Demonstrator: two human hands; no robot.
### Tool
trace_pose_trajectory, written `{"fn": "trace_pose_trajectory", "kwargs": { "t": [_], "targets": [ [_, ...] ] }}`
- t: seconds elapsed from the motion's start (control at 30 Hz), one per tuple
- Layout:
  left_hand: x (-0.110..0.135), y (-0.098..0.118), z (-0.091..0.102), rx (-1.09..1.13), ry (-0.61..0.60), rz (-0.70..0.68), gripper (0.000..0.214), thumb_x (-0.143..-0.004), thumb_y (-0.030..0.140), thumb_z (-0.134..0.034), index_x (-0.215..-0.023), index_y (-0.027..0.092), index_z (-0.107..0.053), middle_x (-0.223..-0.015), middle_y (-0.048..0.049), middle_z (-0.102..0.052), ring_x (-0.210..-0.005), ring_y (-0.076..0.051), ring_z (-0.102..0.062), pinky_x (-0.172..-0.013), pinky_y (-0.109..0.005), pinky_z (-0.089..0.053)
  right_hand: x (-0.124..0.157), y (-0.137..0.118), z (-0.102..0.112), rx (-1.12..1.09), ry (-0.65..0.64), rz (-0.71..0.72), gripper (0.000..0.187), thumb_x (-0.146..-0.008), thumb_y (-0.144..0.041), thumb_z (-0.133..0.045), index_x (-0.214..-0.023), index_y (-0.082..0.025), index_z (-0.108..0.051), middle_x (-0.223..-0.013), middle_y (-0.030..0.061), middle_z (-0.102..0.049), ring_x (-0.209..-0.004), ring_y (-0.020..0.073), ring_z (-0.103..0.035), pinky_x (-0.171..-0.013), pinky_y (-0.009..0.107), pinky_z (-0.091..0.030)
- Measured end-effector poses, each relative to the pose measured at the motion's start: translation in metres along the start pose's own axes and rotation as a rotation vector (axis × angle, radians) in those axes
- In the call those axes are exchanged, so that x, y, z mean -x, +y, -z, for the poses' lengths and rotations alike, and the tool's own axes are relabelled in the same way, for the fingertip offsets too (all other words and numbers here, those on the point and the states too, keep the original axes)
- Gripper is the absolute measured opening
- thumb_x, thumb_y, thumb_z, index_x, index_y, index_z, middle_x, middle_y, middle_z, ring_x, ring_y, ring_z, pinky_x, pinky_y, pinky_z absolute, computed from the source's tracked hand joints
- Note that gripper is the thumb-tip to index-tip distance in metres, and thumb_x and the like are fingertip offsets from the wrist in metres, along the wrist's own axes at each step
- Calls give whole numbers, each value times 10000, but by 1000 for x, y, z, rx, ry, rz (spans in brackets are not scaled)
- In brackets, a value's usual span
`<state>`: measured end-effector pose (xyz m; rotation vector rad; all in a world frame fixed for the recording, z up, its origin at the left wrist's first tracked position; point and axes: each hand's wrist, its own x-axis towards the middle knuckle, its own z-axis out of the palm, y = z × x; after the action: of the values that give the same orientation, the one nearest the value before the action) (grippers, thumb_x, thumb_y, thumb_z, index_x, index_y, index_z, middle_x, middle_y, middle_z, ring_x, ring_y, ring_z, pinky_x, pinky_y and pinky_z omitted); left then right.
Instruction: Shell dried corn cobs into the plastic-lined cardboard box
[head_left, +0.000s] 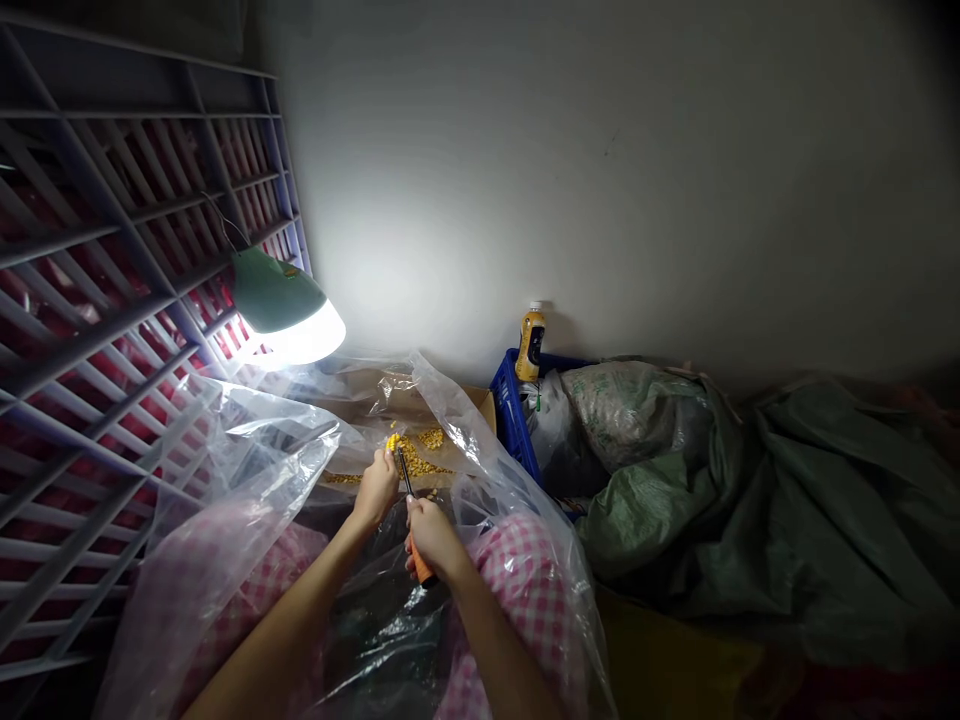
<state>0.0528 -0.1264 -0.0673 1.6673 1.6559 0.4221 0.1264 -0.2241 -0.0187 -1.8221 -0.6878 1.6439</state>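
My left hand (376, 488) is closed around a small yellow corn cob (393, 442), most of it hidden by the fingers. In my right hand (433, 536) is a screwdriver (421, 566) with an orange and black handle. Its dark shaft points up and away, with the tip close beside the cob; whether they touch I cannot tell. Beyond and below both hands, loose yellow corn kernels (418, 460) lie in a cardboard box (480, 405) lined with clear plastic sheeting (292, 440). That sheeting also drapes over my knees in pink checked cloth.
A lit green lamp (277, 290) hangs on a plastic lattice (112, 220) at left. To the right stands a blue crate (514, 415) with stuffed bags (630, 410) and a yellow bottle (531, 345). Green tarpaulin (847, 520) lies further right. A pale wall rises behind.
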Motion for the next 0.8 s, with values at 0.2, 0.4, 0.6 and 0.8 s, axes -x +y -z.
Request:
{"fn": "trace_pose_trajectory", "kwargs": {
  "t": [0.2, 0.4, 0.6, 0.8],
  "targets": [
    [0, -3, -1, -18, -25, 13, 413, -881, 379, -154, -938, 143, -488, -842, -192, -658, -807, -283, -631, -655, -324, -422, -3, 3, -3, -28, 22, -12, 237, -909, -340, -239, -783, -206, -388, -446, -78, -366, -267, 90, -353, -337, 213, -334],
    [1, -2, 1, 17, -42, 6, 411, -879, 383, -160, -938, 143, -488, -841, -180, -656, -799, -274, -628, -659, -323, -421, -4, -7, 10, -143, -96, -65, 333, -912, -383, -212, -708, -194, -396, -435, -61, -400, -282, 78, -355, -351, 210, -349],
    [-2, -6, -2, 86, -38, 28, 381, -865, 396, -206, -906, 151, -495, -800, -163, -639, -799, -289, -612, -679, -350, -413, -4, 1, -1, -251, -11, -31, 213, -912, -317, -295, -756, -210, -392, -427, -93, -323, -270, 73, -300, -327, 174, -266],
    [-11, -3, -3, 300, -49, 35, 389, -866, 386, -200, -867, 150, -509, -770, -106, -614, -716, -223, -605, -648, -315, -441, -8, -28, 14, -425, -70, -27, 336, -922, -342, -186, -684, -188, -368, -473, -81, -312, -311, 41, -267, -340, 133, -265]
  ]
}}
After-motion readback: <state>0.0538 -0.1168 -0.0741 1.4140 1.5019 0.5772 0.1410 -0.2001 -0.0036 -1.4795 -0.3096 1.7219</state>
